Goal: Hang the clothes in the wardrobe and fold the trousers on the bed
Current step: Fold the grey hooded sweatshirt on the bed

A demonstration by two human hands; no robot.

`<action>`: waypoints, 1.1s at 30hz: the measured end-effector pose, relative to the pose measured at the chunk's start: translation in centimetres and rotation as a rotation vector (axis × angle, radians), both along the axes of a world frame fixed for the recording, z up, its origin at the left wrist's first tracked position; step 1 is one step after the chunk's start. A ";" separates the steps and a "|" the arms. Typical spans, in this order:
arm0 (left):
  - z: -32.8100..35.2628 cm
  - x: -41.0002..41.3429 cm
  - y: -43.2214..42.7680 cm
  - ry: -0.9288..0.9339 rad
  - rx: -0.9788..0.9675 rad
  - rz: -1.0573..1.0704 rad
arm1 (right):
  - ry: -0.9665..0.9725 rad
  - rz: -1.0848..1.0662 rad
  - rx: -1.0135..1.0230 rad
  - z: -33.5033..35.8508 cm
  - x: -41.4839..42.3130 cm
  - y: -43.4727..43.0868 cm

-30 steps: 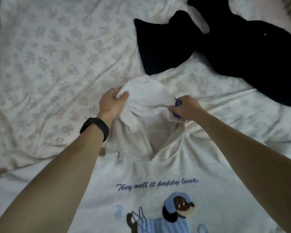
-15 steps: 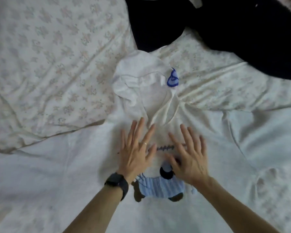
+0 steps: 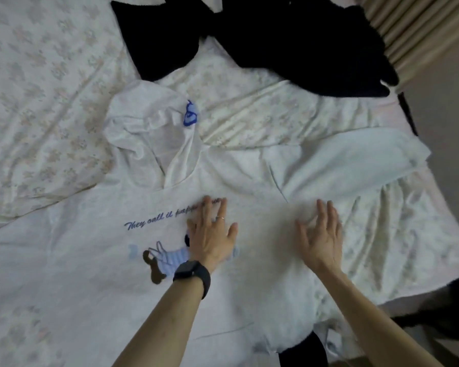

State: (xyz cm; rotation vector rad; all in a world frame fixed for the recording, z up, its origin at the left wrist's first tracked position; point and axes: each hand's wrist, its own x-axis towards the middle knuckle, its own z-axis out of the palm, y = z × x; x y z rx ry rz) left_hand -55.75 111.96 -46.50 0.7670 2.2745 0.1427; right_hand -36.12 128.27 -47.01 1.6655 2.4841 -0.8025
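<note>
On the floral-print bed sheet [image 3: 37, 75], front up, lies the white soft hooded sweatshirt w/ blue script & dog print [image 3: 90, 260]; hood points away from the person, one sleeve spread toward the bed edge; looks light, limp, prob. creases easily, so best taken at the shoulders or neck; left hand [image 3: 212, 234] lies flat on the print, fingers straight & spread, holding nothing; right hand [image 3: 321, 234] beside it over the chest, fingers apart, blurred, contact w/ cloth unclear; a black crumpled garment [image 3: 289, 43] lies beyond the hood.
</note>
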 end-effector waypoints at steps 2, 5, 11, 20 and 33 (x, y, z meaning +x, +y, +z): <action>0.8 1.1 4.8 -0.026 0.063 -0.098 | 0.141 -0.170 -0.119 0.5 1.1 3.5; 0.9 2.9 12.9 -0.027 0.092 -0.149 | 0.266 -0.437 -0.243 0.0 3.4 10.2; 0.4 5.1 27.1 0.058 0.079 -0.362 | 0.599 -0.839 -0.365 -1.5 5.8 23.2; -2.4 5.6 44.7 0.213 0.112 -0.344 | 0.617 -0.941 -0.583 -5.0 9.9 37.5; 5.9 4.0 45.5 -0.446 0.027 0.041 | 0.901 -0.508 -0.244 6.5 8.4 30.9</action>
